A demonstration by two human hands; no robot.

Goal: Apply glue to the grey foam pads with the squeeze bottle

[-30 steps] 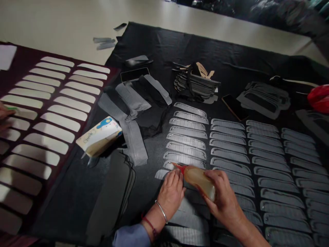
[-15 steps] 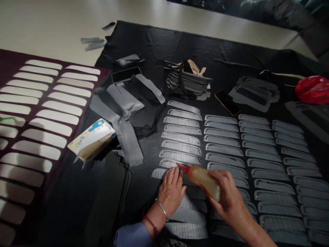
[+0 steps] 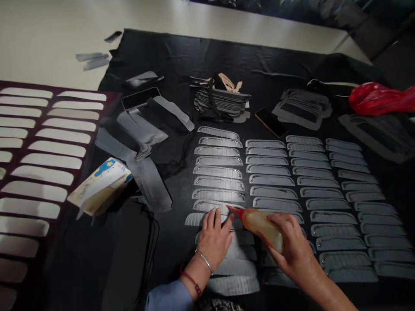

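My right hand (image 3: 293, 250) grips a soft amber squeeze bottle (image 3: 261, 223) with a red nozzle (image 3: 236, 211). The nozzle tip touches a grey strip (image 3: 218, 206) low in the left column of strips. My left hand (image 3: 215, 235) lies flat with its fingers spread, pressing on the grey strips just left of the nozzle. Rows of similar grey curved strips (image 3: 275, 181) cover the black cloth (image 3: 181, 56) in several columns.
A dark red sheet with pale strips (image 3: 48, 147) lies at the left. A tissue pack (image 3: 99, 185), loose grey fabric pieces (image 3: 142, 129), a tied stack of pieces (image 3: 222, 100), two phones (image 3: 140, 97) (image 3: 270, 122) and a red bag (image 3: 378, 98) lie around.
The view has shifted right, so everything slid left in frame. The nozzle has moved a little rightward along the strip. Another person's hand at the left edge has gone from view.
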